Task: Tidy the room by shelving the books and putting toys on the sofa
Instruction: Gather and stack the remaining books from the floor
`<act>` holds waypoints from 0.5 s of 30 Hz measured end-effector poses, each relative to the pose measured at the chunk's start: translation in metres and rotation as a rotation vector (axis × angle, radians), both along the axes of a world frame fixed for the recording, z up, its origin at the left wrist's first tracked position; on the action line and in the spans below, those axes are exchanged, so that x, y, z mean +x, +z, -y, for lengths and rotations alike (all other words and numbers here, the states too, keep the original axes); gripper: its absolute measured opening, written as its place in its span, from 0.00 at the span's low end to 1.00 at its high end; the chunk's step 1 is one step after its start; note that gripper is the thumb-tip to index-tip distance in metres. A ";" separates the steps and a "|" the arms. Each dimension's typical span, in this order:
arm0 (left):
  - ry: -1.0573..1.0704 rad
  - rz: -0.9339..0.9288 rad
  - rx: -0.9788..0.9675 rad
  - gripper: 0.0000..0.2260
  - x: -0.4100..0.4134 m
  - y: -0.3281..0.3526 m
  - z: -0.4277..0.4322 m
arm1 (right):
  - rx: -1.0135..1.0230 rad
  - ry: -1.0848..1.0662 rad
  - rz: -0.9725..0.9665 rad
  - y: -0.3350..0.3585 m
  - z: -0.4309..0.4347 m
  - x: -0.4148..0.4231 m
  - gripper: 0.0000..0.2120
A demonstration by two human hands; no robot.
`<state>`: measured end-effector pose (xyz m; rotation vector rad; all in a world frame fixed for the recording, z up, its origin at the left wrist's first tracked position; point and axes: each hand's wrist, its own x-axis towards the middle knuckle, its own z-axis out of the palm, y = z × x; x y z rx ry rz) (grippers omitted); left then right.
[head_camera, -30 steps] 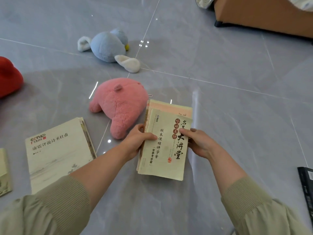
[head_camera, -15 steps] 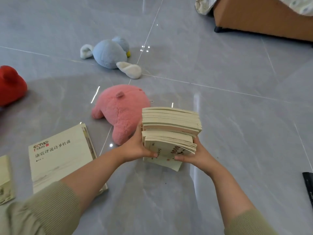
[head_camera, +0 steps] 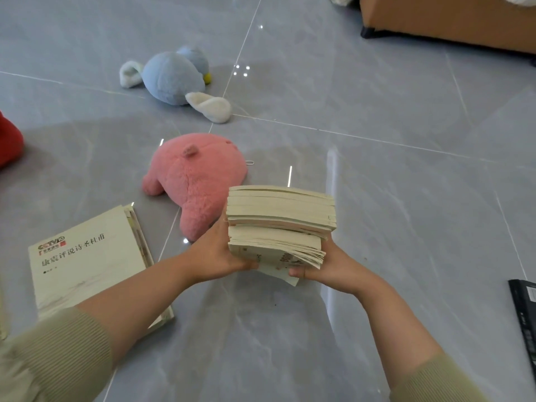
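Bare grey floor [head_camera: 406,213] lies open to the right of the held book stack [head_camera: 280,216] and ahead toward the sofa base [head_camera: 449,21]. The left is crowded: a pink plush [head_camera: 197,181] just beside the stack, a white book [head_camera: 87,271] nearer the person, a blue plush [head_camera: 171,78] farther off, a red plush [head_camera: 8,140] at the edge. A black book [head_camera: 525,320] lies at the right edge

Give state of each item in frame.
Book stack: tipped up, page edges toward camera.
Left hand: grips stack's left side.
Right hand: grips stack's right side.
White book: closed, flat on floor.
Pink plush: lying on floor.
Blue plush: lying on floor.
Red plush: on floor, cut off.
Black book: on floor, cut off.
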<state>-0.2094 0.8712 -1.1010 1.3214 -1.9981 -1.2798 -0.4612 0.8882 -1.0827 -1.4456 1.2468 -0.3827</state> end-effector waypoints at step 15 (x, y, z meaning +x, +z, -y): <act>0.347 -0.193 0.348 0.31 -0.023 0.014 0.021 | 0.116 -0.388 0.153 0.004 0.040 0.004 0.30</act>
